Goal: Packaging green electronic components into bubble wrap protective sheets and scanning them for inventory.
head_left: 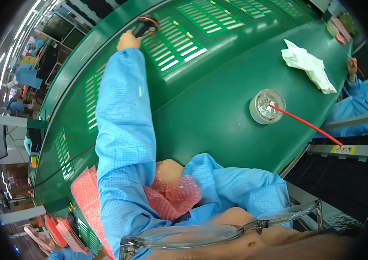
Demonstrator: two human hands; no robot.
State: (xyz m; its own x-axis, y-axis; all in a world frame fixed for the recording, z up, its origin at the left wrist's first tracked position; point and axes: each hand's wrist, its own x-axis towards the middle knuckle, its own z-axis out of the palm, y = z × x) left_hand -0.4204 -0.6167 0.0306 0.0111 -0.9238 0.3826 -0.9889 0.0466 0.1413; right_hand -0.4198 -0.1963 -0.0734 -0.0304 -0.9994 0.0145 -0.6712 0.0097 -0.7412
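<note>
My left hand [128, 41], at the end of a blue sleeve reaching far across the table, is closed round the handle of a black handheld scanner [144, 27] with an orange rim. The scanner's head is over the edge of a green board [173, 45] with rows of pale strips. Close to my body, my right hand [169, 171] is bent over a pink bubble wrap bag [173, 197] and seems to grip it. The right fingers are mostly hidden by the wrap and the left sleeve.
Similar green boards [210, 16] lie along the far side of the green table [201, 130]. A clear cup [267, 107] with a red stick [307, 125] and a white cloth [309, 65] are at the right. More pink bubble wrap [89, 195] lies left. A co-worker's hand [352, 67] shows far right.
</note>
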